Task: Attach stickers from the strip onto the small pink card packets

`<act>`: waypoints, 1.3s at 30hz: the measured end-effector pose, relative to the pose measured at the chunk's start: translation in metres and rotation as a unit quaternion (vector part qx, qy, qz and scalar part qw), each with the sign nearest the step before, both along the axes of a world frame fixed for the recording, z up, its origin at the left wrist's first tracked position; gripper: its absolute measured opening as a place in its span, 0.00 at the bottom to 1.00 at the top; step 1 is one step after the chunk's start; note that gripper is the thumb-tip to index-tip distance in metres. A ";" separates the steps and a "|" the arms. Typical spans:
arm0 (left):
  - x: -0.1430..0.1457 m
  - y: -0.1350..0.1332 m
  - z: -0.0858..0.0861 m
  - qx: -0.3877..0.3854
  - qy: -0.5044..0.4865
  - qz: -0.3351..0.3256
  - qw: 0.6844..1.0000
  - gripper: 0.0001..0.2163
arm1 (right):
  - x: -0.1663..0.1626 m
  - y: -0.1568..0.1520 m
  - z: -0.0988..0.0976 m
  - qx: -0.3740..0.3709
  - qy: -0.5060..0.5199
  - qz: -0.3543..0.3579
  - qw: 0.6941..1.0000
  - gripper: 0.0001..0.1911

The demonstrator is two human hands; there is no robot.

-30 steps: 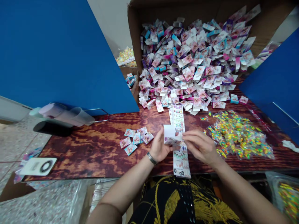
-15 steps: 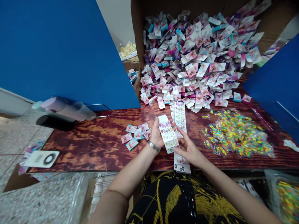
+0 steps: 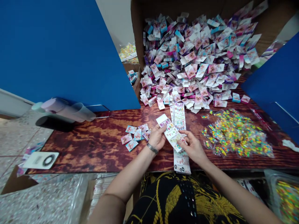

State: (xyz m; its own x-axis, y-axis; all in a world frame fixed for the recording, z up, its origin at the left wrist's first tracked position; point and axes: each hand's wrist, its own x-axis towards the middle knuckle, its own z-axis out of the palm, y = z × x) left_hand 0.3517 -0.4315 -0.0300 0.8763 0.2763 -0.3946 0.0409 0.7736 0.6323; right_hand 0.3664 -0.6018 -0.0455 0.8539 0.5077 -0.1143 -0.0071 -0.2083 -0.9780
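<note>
Head view: we see left hand (image 3: pixel 158 139) and right hand (image 3: pixel 193 148) gripping a printed strip (image 3: pixel 172 134) above the tabletop (image 3: pixel 93 151).

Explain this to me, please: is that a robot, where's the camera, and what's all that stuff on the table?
There's no robot here, just a person with two bare hands. The camera is worn on the person's head and looks forward and down, so you see nearly what they see, with the arms reaching in from the bottom.

The left hand and right hand hold a printed strip covered in tiny colourful pictures. More strips lie under and behind it on the table.

To the left are a few small flat boxes. To the right is a pile of clear packets with bright bits inside. At the back, a huge heap of little cartons, many with open flaps, fills a cardboard box.
</note>
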 end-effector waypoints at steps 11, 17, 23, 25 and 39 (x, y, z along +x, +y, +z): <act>0.011 -0.004 -0.002 0.068 0.014 0.053 0.996 0.16 | -0.003 0.001 0.007 0.024 -0.006 0.033 0.999 0.28; 0.010 0.000 -0.001 0.073 0.029 0.049 0.996 0.18 | 0.001 -0.001 -0.003 0.086 0.090 0.018 0.992 0.30; 0.007 -0.002 0.002 0.077 0.004 0.029 0.997 0.17 | 0.001 -0.002 -0.008 0.039 0.055 -0.035 0.997 0.26; 0.008 -0.003 -0.002 0.082 -0.005 0.022 0.996 0.16 | -0.002 0.000 -0.005 0.013 0.029 -0.048 0.998 0.25; 0.015 -0.003 -0.009 0.017 0.033 0.018 0.999 0.08 | 0.011 -0.012 0.005 -0.037 -0.418 0.060 0.906 0.34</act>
State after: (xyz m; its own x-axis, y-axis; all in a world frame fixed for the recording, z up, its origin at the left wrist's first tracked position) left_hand 0.3665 -0.4344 -0.0394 0.8375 0.3222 -0.4413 0.0558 0.7530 0.6557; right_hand 0.3772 -0.6136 -0.0402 0.5964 0.6203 0.5095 0.7571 -0.2236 -0.6139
